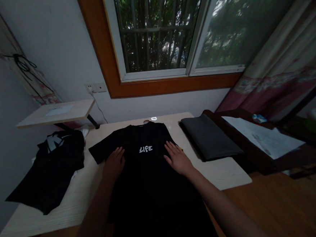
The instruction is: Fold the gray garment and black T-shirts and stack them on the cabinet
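Note:
A black T-shirt (148, 180) with white lettering on its chest lies spread face up, its collar toward the window and its lower part hanging over the table's near edge. On the shirt's left side rests my left hand (115, 163), laid flat near the sleeve with its fingers pointing forward. My right hand (177, 157) is flat on the opposite side of the chest, fingers apart. Neither hand grips the cloth. The shirt's right sleeve is partly hidden behind my right hand.
The pale table (91, 188) bears a heap of black clothes (56, 169) at left, below a small raised shelf (57, 114). A dark grey flat folder or folded sheet (210, 136) lies at right. Beyond it, a dark side table (258, 154) holds papers (262, 136).

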`<state>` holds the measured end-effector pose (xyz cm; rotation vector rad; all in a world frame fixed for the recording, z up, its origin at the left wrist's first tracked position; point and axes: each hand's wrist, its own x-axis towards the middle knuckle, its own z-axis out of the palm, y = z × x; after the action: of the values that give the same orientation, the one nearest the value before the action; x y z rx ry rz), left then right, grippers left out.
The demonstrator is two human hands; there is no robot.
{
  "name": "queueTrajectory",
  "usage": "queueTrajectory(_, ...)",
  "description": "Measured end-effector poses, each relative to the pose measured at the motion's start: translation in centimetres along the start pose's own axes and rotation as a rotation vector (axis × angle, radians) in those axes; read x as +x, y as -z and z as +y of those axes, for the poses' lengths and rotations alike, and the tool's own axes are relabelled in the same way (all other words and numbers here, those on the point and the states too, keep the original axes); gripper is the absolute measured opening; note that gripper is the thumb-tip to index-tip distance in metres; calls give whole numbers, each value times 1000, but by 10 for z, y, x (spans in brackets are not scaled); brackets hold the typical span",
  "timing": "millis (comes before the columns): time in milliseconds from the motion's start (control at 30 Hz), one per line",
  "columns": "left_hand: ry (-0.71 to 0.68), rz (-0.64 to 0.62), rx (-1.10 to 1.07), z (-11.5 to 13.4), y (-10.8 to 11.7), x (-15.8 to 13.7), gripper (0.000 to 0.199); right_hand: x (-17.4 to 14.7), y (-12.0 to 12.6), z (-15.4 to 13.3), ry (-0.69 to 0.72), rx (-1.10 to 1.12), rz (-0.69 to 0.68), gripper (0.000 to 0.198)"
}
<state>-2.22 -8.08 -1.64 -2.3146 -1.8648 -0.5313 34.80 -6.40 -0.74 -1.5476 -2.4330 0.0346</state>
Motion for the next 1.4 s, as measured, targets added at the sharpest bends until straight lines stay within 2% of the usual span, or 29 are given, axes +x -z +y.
queueTrajectory(133,108,59,5,-1,7,-2,43,0,1,-1,-1,2,5,61)
queueTrajectory(233,275,114,-9,-7,17,-5,42,0,1,0,-3,8,7,61)
queueTrajectory(367,435,223,18,-34,31,-14,43,0,1,0,-5,13,5,61)
queueTrajectory(533,544,155,116,-90,36,-24,47,0,1,0,-8,15,0,60)
queueTrajectory(633,591,110,98,-114,35,-20,50,1,0,1,-8,15,14,60)
queueTrajectory(867,726,15,28,-129,36,14,60,0,-1,2,-8,40,41,58)
queueTrajectory(933,767,-29,-37,-133,37,23,56,0,-1,1,-10,43,47,58)
queueTrajectory(1000,800,-72,-119,-138,38,31,44,0,-1,1,-11,42,50,57)
queueTrajectory(1100,806,-94,-178,-144,44,44,28,0,-1,1,-17,45,53,57)
queueTrajectory(1200,752,-16,-226,-139,55,61,32,1,0,1,-22,59,47,57)
queueTrajectory(1267,654,71,-330,-126,64,73,37,1,1,1,-23,62,40,57)
queueTrajectory(1400,460,109,-472,-79,84,91,38,1,1,0,-22,46,40,57)
